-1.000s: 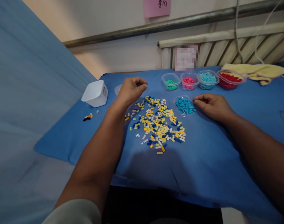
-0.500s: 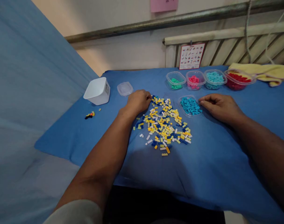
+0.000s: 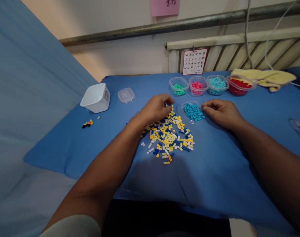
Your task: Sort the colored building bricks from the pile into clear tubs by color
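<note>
My left hand (image 3: 158, 108) hovers over the top of a pile of small toy building bricks (image 3: 168, 136) in yellow, white, pale green and dark blue. Its fingers are curled toward the thumb; whatever they may hold is too small to name. A clear plastic tub (image 3: 193, 121) of bright blue bricks (image 3: 194, 112) stands right of the pile. Beside that tub's right rim rests my right hand (image 3: 222, 112), with thumb and fingers drawn together at the tips. Whether they grip the rim or a small brick cannot be made out.
Behind stand clear tubs of green bricks (image 3: 179, 89), pink bricks (image 3: 197, 88), light blue bricks (image 3: 217, 85) and red bricks (image 3: 239, 86). A yellow cloth (image 3: 265, 77) lies right. Leftward are a lid (image 3: 126, 95), a white box (image 3: 97, 98) and several loose bricks (image 3: 87, 123).
My left hand has moved right along the top of the pile, toward the tub of blue bricks. My right hand stays at the tub's rim. The whole view has shifted slightly.
</note>
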`<state>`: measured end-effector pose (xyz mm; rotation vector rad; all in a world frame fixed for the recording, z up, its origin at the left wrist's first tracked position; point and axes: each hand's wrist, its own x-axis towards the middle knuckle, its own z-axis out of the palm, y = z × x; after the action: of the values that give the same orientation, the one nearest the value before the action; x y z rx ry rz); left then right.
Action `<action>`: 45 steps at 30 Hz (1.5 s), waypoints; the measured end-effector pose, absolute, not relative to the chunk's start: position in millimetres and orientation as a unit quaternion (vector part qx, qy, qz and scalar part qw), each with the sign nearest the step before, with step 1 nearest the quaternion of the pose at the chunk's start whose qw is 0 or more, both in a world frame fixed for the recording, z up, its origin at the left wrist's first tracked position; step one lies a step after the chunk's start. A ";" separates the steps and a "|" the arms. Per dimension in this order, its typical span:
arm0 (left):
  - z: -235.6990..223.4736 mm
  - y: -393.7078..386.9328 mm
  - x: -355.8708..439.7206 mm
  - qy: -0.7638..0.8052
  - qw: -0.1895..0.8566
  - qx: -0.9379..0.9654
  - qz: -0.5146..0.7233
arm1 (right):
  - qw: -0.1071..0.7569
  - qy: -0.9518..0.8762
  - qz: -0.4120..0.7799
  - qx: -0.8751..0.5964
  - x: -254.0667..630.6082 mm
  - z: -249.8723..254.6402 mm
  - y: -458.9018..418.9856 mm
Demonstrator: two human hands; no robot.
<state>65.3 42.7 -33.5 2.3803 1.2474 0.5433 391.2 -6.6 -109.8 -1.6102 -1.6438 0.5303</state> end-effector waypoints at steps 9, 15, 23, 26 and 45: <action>-37.4 38.5 133.7 0.333 0.220 0.893 0.206 | 0.388 -0.652 0.213 -0.616 388.9 -109.4 -5.8; -18.0 90.0 76.7 0.470 0.121 0.861 0.155 | 0.386 -0.650 0.212 -0.620 389.2 -110.4 -5.0; -11.0 105.5 42.6 0.456 0.022 0.884 -0.097 | 0.379 -0.651 0.216 -0.621 387.7 -108.5 -5.7; -12.0 104.0 42.1 0.438 0.003 0.890 -0.130 | 0.378 -0.647 0.219 -0.625 387.8 -107.8 -6.3; -11.7 93.1 34.6 0.509 0.101 0.854 0.036 | 0.388 -0.649 0.221 -0.616 389.9 -112.2 -3.5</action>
<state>34.6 93.1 -11.7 2.5237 1.5033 0.1052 389.9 -3.5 -112.2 -1.5658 -1.6516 0.5629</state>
